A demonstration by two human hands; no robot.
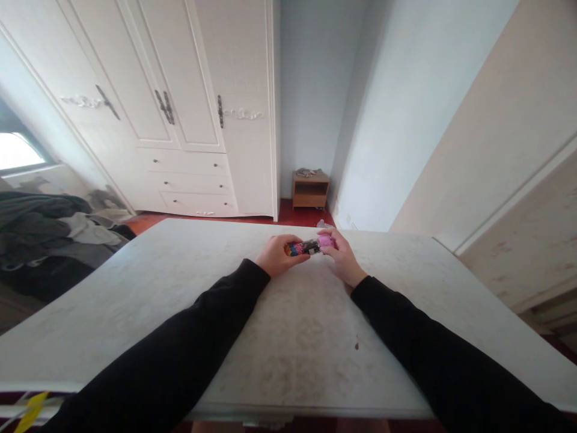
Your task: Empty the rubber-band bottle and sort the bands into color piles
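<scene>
Over the far part of the pale table [189,288], both hands hold one small, long item with a multicoloured, dark-patterned body [310,246] and a pink end [325,242]. My left hand [277,255] is closed round the left end of the body, thumb along the near side. The fingers and thumb of my right hand [341,255] pinch the pink part from the right. Whether the pink part is joined to the body or separate, I cannot tell. Just behind my right hand, a crumpled clear piece [323,224], perhaps plastic, shows at the table's far edge.
A white wardrobe [243,162] with drawers stands beyond the table. A small wooden nightstand [311,192] is in the corner, something crumpled on top. Dark clothes [40,240] lie heaped at the left. A yellow tag [33,410] on a white cable is at lower left.
</scene>
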